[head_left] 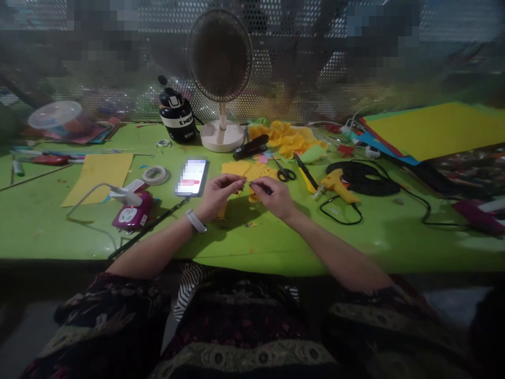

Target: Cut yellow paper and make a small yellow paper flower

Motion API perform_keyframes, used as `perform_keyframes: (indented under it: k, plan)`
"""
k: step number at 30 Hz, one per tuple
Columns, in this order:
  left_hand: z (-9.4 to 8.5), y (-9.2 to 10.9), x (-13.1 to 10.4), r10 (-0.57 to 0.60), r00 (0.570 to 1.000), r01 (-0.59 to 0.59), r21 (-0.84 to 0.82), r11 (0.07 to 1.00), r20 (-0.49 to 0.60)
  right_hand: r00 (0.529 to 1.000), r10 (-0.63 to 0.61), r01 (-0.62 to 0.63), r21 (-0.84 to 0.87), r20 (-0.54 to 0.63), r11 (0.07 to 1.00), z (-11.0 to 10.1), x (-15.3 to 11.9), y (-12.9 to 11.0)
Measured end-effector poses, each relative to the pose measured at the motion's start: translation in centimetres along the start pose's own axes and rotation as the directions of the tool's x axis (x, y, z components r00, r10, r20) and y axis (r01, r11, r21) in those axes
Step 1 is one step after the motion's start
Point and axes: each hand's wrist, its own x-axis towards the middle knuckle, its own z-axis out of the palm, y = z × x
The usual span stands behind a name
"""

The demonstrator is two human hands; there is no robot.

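My left hand (221, 192), with a pale watch band at its wrist, pinches a small yellow-orange bit (243, 179) that looks like paper. Close beside it, my right hand (278, 199) is closed on a thin dark pen-like tool (268, 189), its tip pointing at the left fingertips. Yellow paper pieces (236, 167) lie under and behind both hands. Just beyond the right hand are black-handled scissors (290, 175) and a yellow-and-black utility knife (307, 179). A lit phone (192, 178) lies left of my left hand.
A yellow glue gun (341, 185) and its cord lie right, beside a black coil (366, 181). Behind stand a fan (223, 136), a bottle (177, 118), a stapler (251, 147) and yellow petals (284, 138). Left are a tape roll (155, 175) and a purple power adapter (134, 213).
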Motion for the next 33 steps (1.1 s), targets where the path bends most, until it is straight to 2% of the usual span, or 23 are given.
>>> perform_keyframes:
  k: [8, 15, 22, 30, 33]
  plan:
    - [-0.46, -0.16, 0.31, -0.009, 1.000, 0.009, 0.013, 1.000, 0.015, 0.992, 0.081, -0.094, 0.134, 0.098, 0.987, 0.02, 0.01, -0.13]
    - [-0.34, -0.20, 0.27, -0.001, 0.999, 0.002, -0.013, 1.000, 0.034, 0.993, 0.094, -0.104, 0.138, 0.073, 0.985, -0.02, -0.03, -0.04]
    - [-0.77, -0.70, 0.33, 0.003, 0.999, -0.004, 0.008, 1.000, 0.047, 0.990, 0.101, -0.114, 0.139, 0.102, 0.984, -0.10, 0.00, -0.09]
    - [-0.34, -0.08, 0.21, -0.023, 0.999, 0.023, -0.005, 1.000, 0.036, 0.979, 0.112, -0.135, 0.127, 0.173, 0.983, -0.23, -0.02, -0.25]
    - [-0.40, -0.06, 0.27, -0.022, 0.999, 0.022, -0.015, 1.000, 0.032, 0.981, 0.108, -0.125, 0.104, 0.163, 0.987, -0.15, -0.19, -0.35]
